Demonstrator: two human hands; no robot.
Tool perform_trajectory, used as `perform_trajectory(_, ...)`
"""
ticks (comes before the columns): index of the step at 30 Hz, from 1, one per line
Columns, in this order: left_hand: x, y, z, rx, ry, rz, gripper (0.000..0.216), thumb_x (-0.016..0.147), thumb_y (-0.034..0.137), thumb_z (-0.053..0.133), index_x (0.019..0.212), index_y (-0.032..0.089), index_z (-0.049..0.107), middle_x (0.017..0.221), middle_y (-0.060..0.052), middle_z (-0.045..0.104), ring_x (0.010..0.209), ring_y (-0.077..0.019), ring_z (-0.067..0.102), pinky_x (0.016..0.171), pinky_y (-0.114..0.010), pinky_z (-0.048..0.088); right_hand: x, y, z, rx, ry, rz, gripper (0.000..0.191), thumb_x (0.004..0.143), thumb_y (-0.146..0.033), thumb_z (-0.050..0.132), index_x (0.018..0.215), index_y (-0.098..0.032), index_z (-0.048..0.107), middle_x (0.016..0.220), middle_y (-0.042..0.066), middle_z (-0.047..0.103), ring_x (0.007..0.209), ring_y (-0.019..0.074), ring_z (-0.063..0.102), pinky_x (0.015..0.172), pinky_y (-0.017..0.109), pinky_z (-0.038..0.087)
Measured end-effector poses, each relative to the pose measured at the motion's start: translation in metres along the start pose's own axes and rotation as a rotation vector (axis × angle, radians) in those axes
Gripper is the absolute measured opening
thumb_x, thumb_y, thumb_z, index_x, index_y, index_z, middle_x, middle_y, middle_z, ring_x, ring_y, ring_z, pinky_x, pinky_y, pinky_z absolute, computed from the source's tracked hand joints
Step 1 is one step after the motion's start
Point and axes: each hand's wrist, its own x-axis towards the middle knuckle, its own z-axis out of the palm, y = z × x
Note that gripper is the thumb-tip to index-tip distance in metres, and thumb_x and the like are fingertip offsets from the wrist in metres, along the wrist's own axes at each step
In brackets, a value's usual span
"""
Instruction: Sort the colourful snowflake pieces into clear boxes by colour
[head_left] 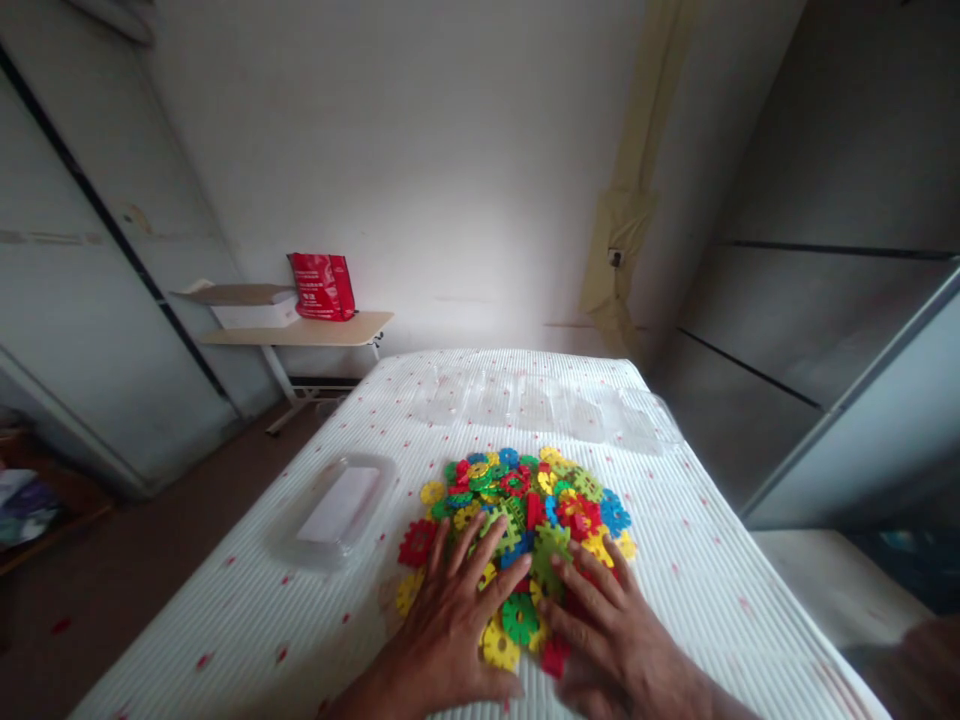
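A heap of plastic interlocking pieces (519, 616) in red, yellow, green and blue lies on the white bedding, some round like notched discs, others square. My left hand (457, 620) rests on the heap's near left side, fingers spread. On the near right side, my right hand (622, 630) touches the pieces with its fingers apart. Between the two hands sit a light green square piece (551, 550) and a yellow disc (500, 643). Neither hand has its fingers closed round a piece. Parts of the heap are hidden beneath my palms and fingers.
A clear plastic box (341, 512) with a white paper in it stands left of the heap. Several clear containers (536, 408) are lined up behind. At the back left, a small table (330, 330) bears a red bag (322, 287) and a white box (255, 308).
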Motion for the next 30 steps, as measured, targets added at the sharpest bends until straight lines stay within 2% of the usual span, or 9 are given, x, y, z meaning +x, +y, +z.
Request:
perform_trajectory(4, -0.001, -0.001, 0.023, 0.093, 0.058, -0.047, 0.089, 0.061, 0.048, 0.069, 0.139, 0.033, 0.029, 0.152, -0.006, 0.012, 0.135, -0.0374, 0.015, 0.105, -0.062, 0.013, 0.020, 0.005, 0.013, -0.033, -0.001, -0.014, 0.054, 0.082, -0.049, 0.049, 0.132, -0.027, 0.045, 0.139, 0.008, 0.042, 0.132, 0.0329, 0.026, 0.106, 0.061, -0.004)
perform_trajectory(8, 0.020, -0.007, 0.028, 0.135, 0.096, -0.096, 0.081, 0.066, 0.033, 0.065, 0.139, 0.031, 0.029, 0.151, -0.006, 0.017, 0.136, -0.0338, 0.016, 0.106, -0.059, 0.014, 0.041, 0.022, 0.024, -0.062, 0.046, -0.006, 0.054, 0.084, -0.049, 0.047, 0.132, -0.025, 0.044, 0.136, 0.010, 0.046, 0.129, 0.0315, 0.032, 0.106, 0.060, 0.000)
perform_trajectory(10, 0.029, -0.009, 0.027, 0.133, 0.111, -0.103, 0.079, 0.068, 0.032, 0.064, 0.139, 0.030, 0.030, 0.151, -0.006, 0.019, 0.136, -0.0334, 0.017, 0.106, -0.059, 0.015, 0.048, 0.028, 0.028, -0.068, 0.062, 0.012, 0.055, 0.084, -0.049, 0.048, 0.133, -0.024, 0.044, 0.136, 0.011, 0.047, 0.128, 0.0312, 0.034, 0.106, 0.060, 0.002)
perform_trajectory(13, 0.034, -0.011, 0.021, 0.109, 0.124, -0.091, 0.077, 0.071, 0.043, 0.061, 0.140, 0.030, 0.028, 0.151, -0.007, 0.019, 0.135, -0.0343, 0.021, 0.106, -0.060, 0.016, 0.051, 0.033, 0.029, -0.057, 0.064, -0.010, 0.058, 0.083, -0.051, 0.047, 0.134, -0.023, 0.043, 0.135, 0.012, 0.047, 0.127, 0.0310, 0.036, 0.106, 0.060, 0.001)
perform_trajectory(16, 0.026, -0.014, 0.011, 0.078, 0.118, -0.082, 0.080, 0.072, 0.060, 0.054, 0.141, 0.030, 0.026, 0.151, -0.008, 0.017, 0.134, -0.0358, 0.023, 0.106, -0.061, 0.017, 0.046, 0.034, 0.028, -0.026, 0.086, -0.031, 0.065, 0.081, -0.056, 0.048, 0.136, -0.023, 0.040, 0.136, 0.011, 0.047, 0.126, 0.0314, 0.037, 0.107, 0.058, -0.001)
perform_trajectory(18, 0.013, -0.018, 0.005, 0.063, 0.112, -0.102, 0.082, 0.072, 0.064, 0.050, 0.141, 0.029, 0.025, 0.151, -0.009, 0.016, 0.133, -0.0359, 0.024, 0.106, -0.059, 0.020, 0.040, 0.036, 0.026, -0.006, 0.107, -0.001, 0.066, 0.080, -0.055, 0.050, 0.137, -0.024, 0.038, 0.136, 0.010, 0.046, 0.126, 0.0315, 0.038, 0.108, 0.057, 0.000)
perform_trajectory(24, -0.032, -0.037, 0.007, 0.094, 0.148, -0.308, 0.068, 0.083, 0.047, 0.047, 0.142, 0.026, 0.023, 0.150, -0.009, 0.021, 0.133, -0.0312, 0.028, 0.106, -0.047, 0.030, 0.023, 0.053, 0.028, 0.055, 0.178, 0.248, 0.066, 0.081, -0.045, 0.054, 0.140, -0.027, 0.031, 0.139, 0.009, 0.043, 0.125, 0.0328, 0.039, 0.106, 0.057, 0.015)
perform_trajectory(27, -0.038, -0.041, 0.017, 0.094, 0.104, -0.368, 0.069, 0.083, 0.048, 0.047, 0.143, 0.027, 0.019, 0.151, -0.010, 0.019, 0.134, -0.0326, 0.024, 0.106, -0.052, 0.028, 0.020, 0.058, 0.035, 0.134, 0.209, 0.366, 0.056, 0.085, -0.040, 0.048, 0.138, -0.028, 0.034, 0.141, 0.008, 0.040, 0.126, 0.0313, 0.038, 0.103, 0.055, 0.025)
perform_trajectory(30, -0.032, -0.045, 0.026, 0.062, 0.070, -0.411, 0.070, 0.084, 0.050, 0.043, 0.144, 0.029, 0.014, 0.151, -0.011, 0.017, 0.136, -0.0329, 0.021, 0.105, -0.056, 0.025, 0.019, 0.059, 0.040, 0.181, 0.231, 0.428, 0.051, 0.087, -0.038, 0.045, 0.136, -0.028, 0.036, 0.141, 0.007, 0.038, 0.127, 0.0302, 0.037, 0.100, 0.053, 0.030)
